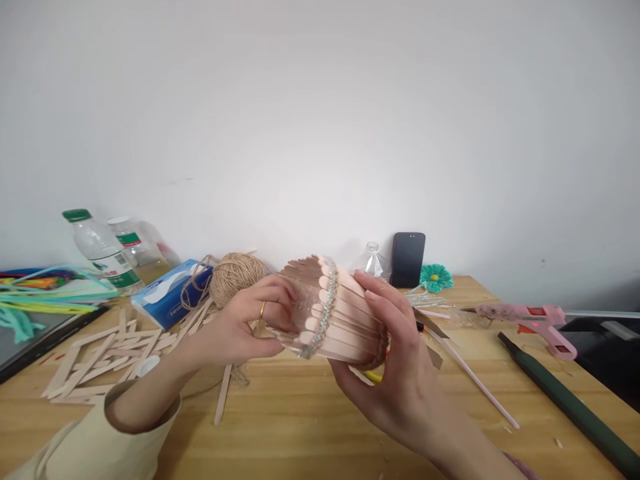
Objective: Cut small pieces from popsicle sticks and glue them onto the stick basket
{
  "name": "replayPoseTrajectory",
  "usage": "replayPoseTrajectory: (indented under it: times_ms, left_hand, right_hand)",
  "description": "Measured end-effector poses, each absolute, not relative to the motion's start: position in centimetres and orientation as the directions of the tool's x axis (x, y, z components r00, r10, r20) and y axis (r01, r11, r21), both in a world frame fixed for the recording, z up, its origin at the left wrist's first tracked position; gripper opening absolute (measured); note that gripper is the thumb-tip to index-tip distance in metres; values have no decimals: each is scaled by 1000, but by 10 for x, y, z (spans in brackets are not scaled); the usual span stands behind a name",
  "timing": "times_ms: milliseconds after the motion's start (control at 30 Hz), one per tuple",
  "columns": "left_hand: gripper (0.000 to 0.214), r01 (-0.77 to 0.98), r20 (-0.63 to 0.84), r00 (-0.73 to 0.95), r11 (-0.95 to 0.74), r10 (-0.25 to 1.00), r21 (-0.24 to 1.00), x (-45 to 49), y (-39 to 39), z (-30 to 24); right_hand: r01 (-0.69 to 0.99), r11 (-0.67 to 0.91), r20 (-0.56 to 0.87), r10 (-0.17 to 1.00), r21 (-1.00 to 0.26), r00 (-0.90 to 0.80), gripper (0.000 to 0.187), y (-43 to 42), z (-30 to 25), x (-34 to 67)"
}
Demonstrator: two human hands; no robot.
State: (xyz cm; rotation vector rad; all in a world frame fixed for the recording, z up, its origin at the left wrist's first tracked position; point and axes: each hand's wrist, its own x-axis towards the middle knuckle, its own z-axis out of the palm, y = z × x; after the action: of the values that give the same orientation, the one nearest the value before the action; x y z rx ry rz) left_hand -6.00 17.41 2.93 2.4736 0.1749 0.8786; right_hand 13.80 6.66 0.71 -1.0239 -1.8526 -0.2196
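A small holder made of wooden craft sticks [334, 313] glued around a clear plastic cup, with a glittery silver band round it, is held sideways above the wooden table [300, 427]. My left hand [245, 323], wearing a gold ring, grips its open mouth with fingers curled on the rim. My right hand [400, 363] wraps around its base end from the right, thumb on top.
Loose craft sticks [105, 357] lie at left, beside a tissue pack [173, 293], a twine ball [235, 277], water bottles [103, 253] and pipe cleaners [45, 290]. A phone [407, 259], green flower [436, 277], pink glue gun [535, 323] and dark rod [570, 403] sit at right.
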Motion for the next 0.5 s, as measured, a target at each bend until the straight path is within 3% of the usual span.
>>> replayPoseTrajectory:
  times_ms: [167,300,433,500]
  left_hand:
    - [2,-11,531,792,-862,302,507,-62,177,24]
    - [17,58,511,788,-868,344,493,-63,180,18]
    - [7,145,442,762,-790,474,596,-65,183,10]
    - [5,253,372,683,-683,628,685,-68,185,5]
  right_hand:
    - [724,619,806,572,-304,-150,81,66,8,140]
    - [715,584,766,634,-384,-107,81,67,7,141]
    - [735,498,694,718,-460,-53,85,67,6,149]
    - [775,388,653,756,-499,42,73,61,8,161]
